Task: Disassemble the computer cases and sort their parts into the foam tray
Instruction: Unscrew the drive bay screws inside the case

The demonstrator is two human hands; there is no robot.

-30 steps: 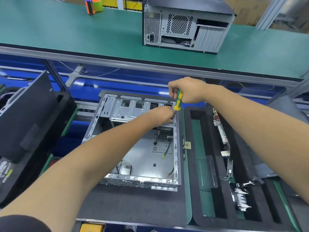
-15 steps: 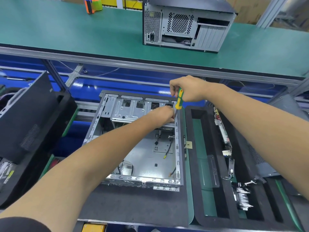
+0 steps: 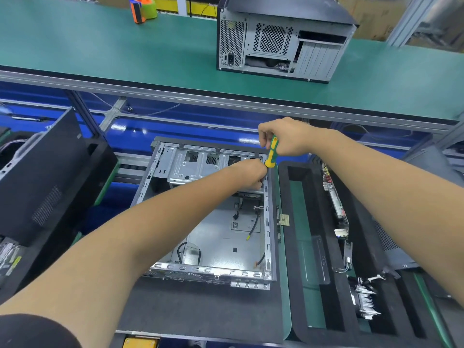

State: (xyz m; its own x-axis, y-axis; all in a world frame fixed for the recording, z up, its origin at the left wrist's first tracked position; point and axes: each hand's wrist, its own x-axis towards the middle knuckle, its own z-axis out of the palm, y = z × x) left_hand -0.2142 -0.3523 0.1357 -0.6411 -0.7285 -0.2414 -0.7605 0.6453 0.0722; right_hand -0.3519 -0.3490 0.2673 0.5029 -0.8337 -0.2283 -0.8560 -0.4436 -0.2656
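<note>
The opened computer case (image 3: 213, 222) lies flat on the counter (image 3: 200, 312), just left of the black foam tray (image 3: 293, 247). The right hand (image 3: 288, 140) grips a green-and-yellow screwdriver (image 3: 271, 153) upright over the case's far right corner, fingers (image 3: 263, 136) curled round the handle. The left hand (image 3: 251, 173) sits directly under it at the case's right rail; its fingers are curled inward, but I cannot tell whether they pinch anything. A circuit board (image 3: 335, 197) stands in a tray slot.
</note>
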